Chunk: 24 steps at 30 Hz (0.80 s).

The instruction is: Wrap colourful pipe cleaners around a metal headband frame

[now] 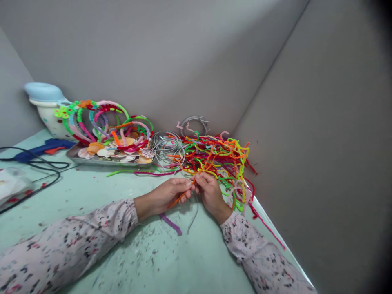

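Both hands meet over the table at the near edge of a pile of coloured pipe cleaners [214,153]. My left hand [173,192] pinches an orange pipe cleaner [176,200], whose free end slants down and left below the fingers. Closed at the fingertips, my right hand [210,194] grips the same orange pipe cleaner right beside the left one. A thin grey wire [193,216] hangs or lies below the hands; whether the fingers hold it is hidden. On the table under my left wrist lies a short purple pipe cleaner [171,223].
A metal tray [113,164] of shells and pipe-cleaner-wrapped rings [105,116] stands at the back left. Coiled wire [168,149] lies between tray and pile. A blue glue gun [43,149] with black cord, a lidded bin [50,110] and grey walls [183,57] surround the table.
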### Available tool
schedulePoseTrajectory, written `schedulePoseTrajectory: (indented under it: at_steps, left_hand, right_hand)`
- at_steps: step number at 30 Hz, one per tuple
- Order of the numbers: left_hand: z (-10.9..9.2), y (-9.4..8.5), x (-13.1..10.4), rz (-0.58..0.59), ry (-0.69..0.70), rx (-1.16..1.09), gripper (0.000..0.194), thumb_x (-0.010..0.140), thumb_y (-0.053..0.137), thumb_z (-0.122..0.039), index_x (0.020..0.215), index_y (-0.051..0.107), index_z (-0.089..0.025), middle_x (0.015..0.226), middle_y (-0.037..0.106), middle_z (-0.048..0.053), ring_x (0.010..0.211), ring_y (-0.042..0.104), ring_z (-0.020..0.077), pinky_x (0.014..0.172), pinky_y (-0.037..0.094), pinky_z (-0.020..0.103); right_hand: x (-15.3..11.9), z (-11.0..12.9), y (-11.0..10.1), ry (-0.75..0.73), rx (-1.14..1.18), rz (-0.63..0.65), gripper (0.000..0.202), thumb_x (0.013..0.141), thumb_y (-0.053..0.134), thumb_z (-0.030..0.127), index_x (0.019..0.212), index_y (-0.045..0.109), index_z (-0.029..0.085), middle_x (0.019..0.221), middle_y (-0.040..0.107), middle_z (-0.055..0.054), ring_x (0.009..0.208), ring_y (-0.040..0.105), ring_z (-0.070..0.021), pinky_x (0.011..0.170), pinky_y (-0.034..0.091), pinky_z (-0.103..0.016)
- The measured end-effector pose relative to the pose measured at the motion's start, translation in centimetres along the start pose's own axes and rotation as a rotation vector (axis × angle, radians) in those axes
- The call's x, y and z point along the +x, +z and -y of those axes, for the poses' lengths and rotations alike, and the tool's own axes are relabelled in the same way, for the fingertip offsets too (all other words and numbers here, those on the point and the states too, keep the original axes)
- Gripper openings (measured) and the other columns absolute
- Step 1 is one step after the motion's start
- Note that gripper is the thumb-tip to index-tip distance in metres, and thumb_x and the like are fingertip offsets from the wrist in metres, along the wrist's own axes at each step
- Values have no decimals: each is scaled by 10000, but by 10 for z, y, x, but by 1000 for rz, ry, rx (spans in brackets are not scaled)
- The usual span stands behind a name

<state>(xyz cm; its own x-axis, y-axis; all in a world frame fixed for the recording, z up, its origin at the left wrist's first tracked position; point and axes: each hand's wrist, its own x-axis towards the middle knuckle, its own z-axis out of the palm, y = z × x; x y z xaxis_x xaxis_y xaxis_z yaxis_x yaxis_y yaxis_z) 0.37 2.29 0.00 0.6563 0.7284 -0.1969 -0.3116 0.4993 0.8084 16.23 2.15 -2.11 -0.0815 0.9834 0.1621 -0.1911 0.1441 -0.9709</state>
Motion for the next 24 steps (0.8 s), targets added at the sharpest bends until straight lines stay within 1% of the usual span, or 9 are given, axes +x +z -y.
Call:
schedulePoseTrajectory:
  at_steps: [4, 10, 14, 18, 21, 24]
  left_hand:
    - [-5, 5, -2, -9, -32, -37, 153, 750, 699, -237, 776, 641, -98, 575, 555, -8, 456, 468, 33, 455, 371, 134]
    - [-5, 5, -5, 41, -64, -89, 100, 762, 666, -182, 787, 641, -89, 553, 518, -20, 429, 444, 24, 429, 351, 125]
    - [0, 1, -4, 45, -64, -88, 137, 795, 645, -224, 829, 644, -91, 606, 555, -1, 468, 498, 38, 460, 384, 132]
    - [4, -2, -1, 67, 8, -66, 132, 785, 659, -227, 794, 627, -99, 724, 608, 28, 541, 549, 55, 538, 435, 157]
    - [4, -2, 1, 38, 59, -25, 132, 772, 677, -216, 771, 619, -97, 743, 598, 19, 549, 532, 42, 538, 424, 146]
    - [3, -1, 1, 9, 56, -17, 115, 778, 668, -199, 756, 600, -109, 713, 583, 5, 531, 518, 36, 513, 406, 136]
  right_hand:
    - [2, 2, 0, 26, 70, 12, 228, 814, 613, 396, 742, 653, 183, 551, 554, 26, 494, 450, -92, 496, 325, -221]
    - [1, 6, 1, 36, 155, 42, 208, 819, 614, 366, 755, 653, 172, 544, 563, 26, 483, 448, -83, 490, 325, -211]
    - [0, 7, -2, -12, 32, 67, 218, 823, 610, 360, 715, 638, 172, 540, 546, 32, 491, 448, -87, 495, 334, -216]
    - [0, 7, -3, -66, -114, 29, 254, 821, 608, 370, 659, 603, 175, 552, 545, 34, 504, 465, -96, 507, 360, -225]
    - [0, 7, -2, -89, -187, 7, 272, 811, 618, 375, 629, 578, 177, 531, 515, 44, 502, 458, -96, 505, 359, -225]
    - [0, 8, -1, -88, -186, -13, 255, 793, 639, 366, 635, 565, 180, 536, 504, 52, 499, 448, -93, 499, 354, -223]
